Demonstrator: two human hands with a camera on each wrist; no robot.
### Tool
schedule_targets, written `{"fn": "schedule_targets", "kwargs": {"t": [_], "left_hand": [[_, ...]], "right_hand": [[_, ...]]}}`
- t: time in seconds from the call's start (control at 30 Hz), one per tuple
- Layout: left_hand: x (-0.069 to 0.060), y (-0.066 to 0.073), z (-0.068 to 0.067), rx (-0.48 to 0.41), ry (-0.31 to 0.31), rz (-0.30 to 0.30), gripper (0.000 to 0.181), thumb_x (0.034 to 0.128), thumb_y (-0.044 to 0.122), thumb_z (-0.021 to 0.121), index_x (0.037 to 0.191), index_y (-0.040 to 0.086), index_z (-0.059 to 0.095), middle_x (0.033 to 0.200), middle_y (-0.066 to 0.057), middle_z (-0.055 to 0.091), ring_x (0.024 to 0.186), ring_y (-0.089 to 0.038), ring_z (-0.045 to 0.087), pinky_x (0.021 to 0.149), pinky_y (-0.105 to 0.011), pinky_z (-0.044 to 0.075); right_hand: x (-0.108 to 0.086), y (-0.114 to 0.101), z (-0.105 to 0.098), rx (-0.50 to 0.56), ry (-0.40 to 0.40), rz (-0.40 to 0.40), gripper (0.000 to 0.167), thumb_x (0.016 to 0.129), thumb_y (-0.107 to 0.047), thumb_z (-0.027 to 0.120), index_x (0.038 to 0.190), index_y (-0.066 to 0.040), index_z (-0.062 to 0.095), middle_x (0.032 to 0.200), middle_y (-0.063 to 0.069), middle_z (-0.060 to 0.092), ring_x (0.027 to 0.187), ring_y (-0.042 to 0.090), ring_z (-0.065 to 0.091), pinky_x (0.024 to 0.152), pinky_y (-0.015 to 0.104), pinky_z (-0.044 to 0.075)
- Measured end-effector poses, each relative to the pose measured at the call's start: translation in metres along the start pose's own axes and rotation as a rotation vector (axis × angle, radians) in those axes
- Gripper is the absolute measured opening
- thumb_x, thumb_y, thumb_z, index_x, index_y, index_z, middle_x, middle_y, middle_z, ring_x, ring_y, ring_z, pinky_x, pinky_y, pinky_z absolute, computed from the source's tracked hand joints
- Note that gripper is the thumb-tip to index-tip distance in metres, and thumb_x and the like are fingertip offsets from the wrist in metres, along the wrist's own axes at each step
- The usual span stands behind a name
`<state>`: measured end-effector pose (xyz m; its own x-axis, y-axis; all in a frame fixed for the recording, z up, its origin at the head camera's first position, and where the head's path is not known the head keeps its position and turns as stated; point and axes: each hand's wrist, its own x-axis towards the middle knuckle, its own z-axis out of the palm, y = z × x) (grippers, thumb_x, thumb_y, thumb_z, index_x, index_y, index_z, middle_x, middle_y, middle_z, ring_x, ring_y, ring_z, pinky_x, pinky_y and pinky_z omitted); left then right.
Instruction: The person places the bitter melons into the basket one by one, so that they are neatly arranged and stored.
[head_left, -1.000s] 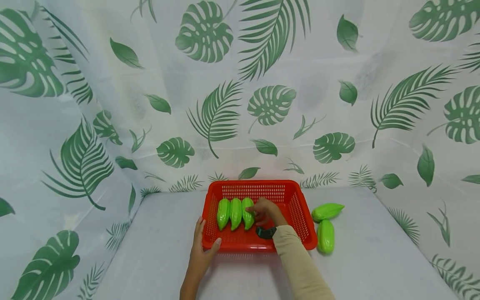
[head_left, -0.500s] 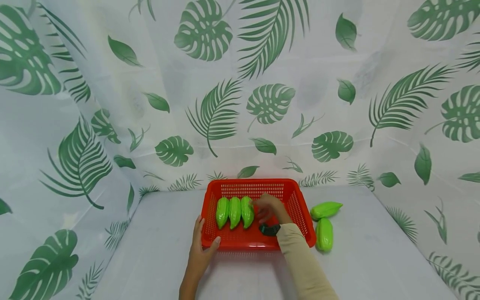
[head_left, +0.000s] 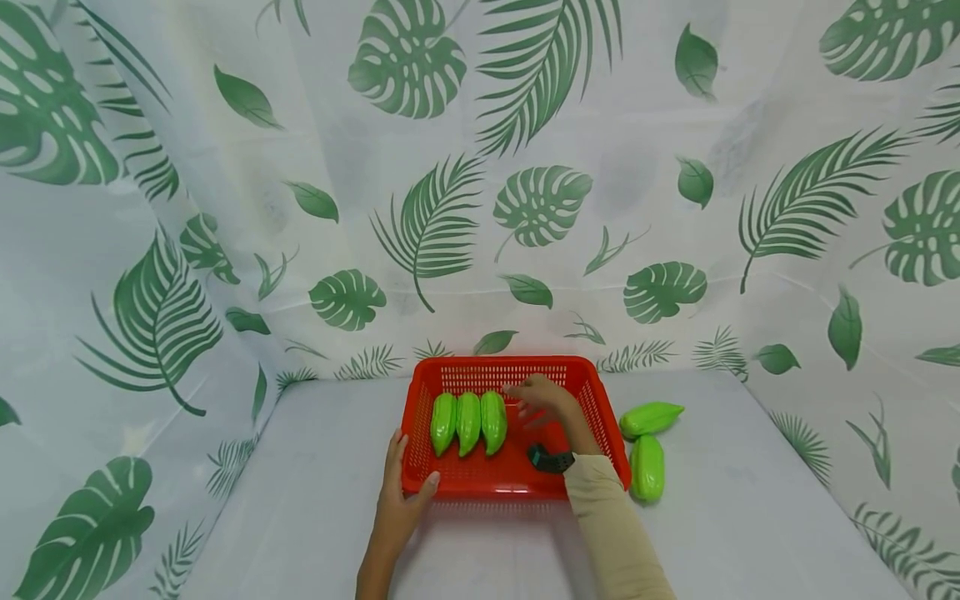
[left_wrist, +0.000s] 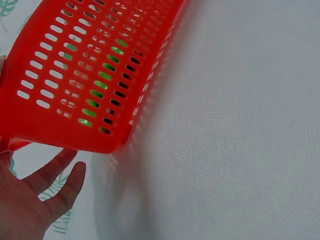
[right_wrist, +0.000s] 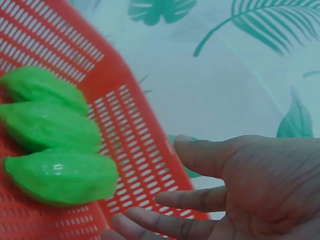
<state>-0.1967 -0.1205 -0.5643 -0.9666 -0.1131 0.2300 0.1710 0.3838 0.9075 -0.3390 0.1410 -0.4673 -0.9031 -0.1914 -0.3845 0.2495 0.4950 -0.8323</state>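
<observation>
Lower centre of frame: rests spread left hand (head_left: pixel 399 508) against red slotted basket (head_left: pixel 495 490); hovers with spread right hand (head_left: pixel 547 401) beside green starfruits (head_left: pixel 468 423).

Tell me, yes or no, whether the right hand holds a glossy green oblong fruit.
No, the bare right hand is empty, while three glossy green oblong fruits lie apart from it in the red plastic basket.
</observation>
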Motion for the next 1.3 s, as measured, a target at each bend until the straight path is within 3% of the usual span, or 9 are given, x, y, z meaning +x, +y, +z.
{"fn": "schedule_targets", "kwargs": {"t": [0.33, 0.63, 0.77, 0.9, 1.0, 1.17, 1.3], "left_hand": [[0.000, 0.001, -0.001, 0.000, 0.017, 0.019, 0.082, 0.0892, 0.032, 0.070, 0.155, 0.015, 0.025, 0.164, -0.003, 0.015, 0.151, -0.030, 0.015, 0.117, -0.056, 0.023], [-0.001, 0.000, 0.000, -0.002, 0.020, 0.001, 0.080, 0.0895, 0.028, 0.070, 0.155, 0.014, 0.025, 0.164, -0.003, 0.015, 0.151, -0.032, 0.015, 0.117, -0.057, 0.022], [-0.002, 0.001, 0.000, 0.001, 0.020, -0.005, 0.080, 0.0895, 0.028, 0.070, 0.155, 0.014, 0.026, 0.164, -0.005, 0.015, 0.151, -0.031, 0.015, 0.117, -0.056, 0.023], [-0.003, 0.002, -0.001, 0.005, 0.023, -0.006, 0.080, 0.0892, 0.028, 0.070, 0.154, 0.014, 0.026, 0.164, -0.006, 0.015, 0.151, -0.032, 0.015, 0.116, -0.056, 0.024], [-0.003, 0.001, -0.001, -0.003, 0.026, 0.012, 0.079, 0.0893, 0.027, 0.070, 0.154, 0.013, 0.026, 0.164, -0.006, 0.016, 0.151, -0.033, 0.016, 0.116, -0.057, 0.023], [-0.001, -0.001, -0.001, -0.038, 0.017, 0.035, 0.079, 0.0900, 0.026, 0.070, 0.155, 0.014, 0.026, 0.164, -0.001, 0.014, 0.151, -0.032, 0.014, 0.117, -0.059, 0.022], [-0.001, -0.001, 0.000, -0.047, 0.008, 0.029, 0.079, 0.0902, 0.025, 0.070, 0.155, 0.014, 0.026, 0.165, -0.002, 0.014, 0.151, -0.031, 0.013, 0.117, -0.059, 0.021]], "right_hand": [[-0.021, -0.001, -0.003, -0.034, 0.148, -0.174, 0.048, 0.100, -0.033, 0.055, 0.132, 0.001, 0.052, 0.119, 0.022, 0.061, 0.107, 0.038, 0.065, 0.083, 0.045, 0.059], [-0.050, 0.016, -0.012, -0.039, 0.376, -0.314, 0.043, 0.098, -0.035, 0.058, 0.129, -0.005, 0.057, 0.110, 0.018, 0.066, 0.096, 0.028, 0.068, 0.078, 0.035, 0.059], [-0.065, 0.029, -0.017, -0.027, 0.511, -0.397, 0.036, 0.100, -0.032, 0.055, 0.124, -0.005, 0.060, 0.100, 0.016, 0.068, 0.091, 0.026, 0.069, 0.073, 0.030, 0.057], [-0.075, 0.040, -0.022, -0.005, 0.709, -0.433, 0.029, 0.099, -0.027, 0.056, 0.114, -0.004, 0.065, 0.095, 0.015, 0.071, 0.084, 0.021, 0.069, 0.070, 0.022, 0.051], [-0.080, 0.047, -0.027, 0.025, 0.867, -0.427, 0.025, 0.097, -0.024, 0.058, 0.109, -0.004, 0.068, 0.094, 0.015, 0.072, 0.076, 0.011, 0.066, 0.067, 0.014, 0.048], [-0.088, 0.066, -0.037, 0.065, 1.053, -0.404, 0.023, 0.097, -0.020, 0.058, 0.107, -0.001, 0.068, 0.093, 0.017, 0.071, 0.071, -0.006, 0.053, 0.063, 0.008, 0.043], [-0.096, 0.084, -0.043, 0.072, 1.185, -0.388, 0.024, 0.095, -0.016, 0.059, 0.109, 0.002, 0.066, 0.092, 0.020, 0.070, 0.073, -0.004, 0.050, 0.068, 0.015, 0.041]]}}
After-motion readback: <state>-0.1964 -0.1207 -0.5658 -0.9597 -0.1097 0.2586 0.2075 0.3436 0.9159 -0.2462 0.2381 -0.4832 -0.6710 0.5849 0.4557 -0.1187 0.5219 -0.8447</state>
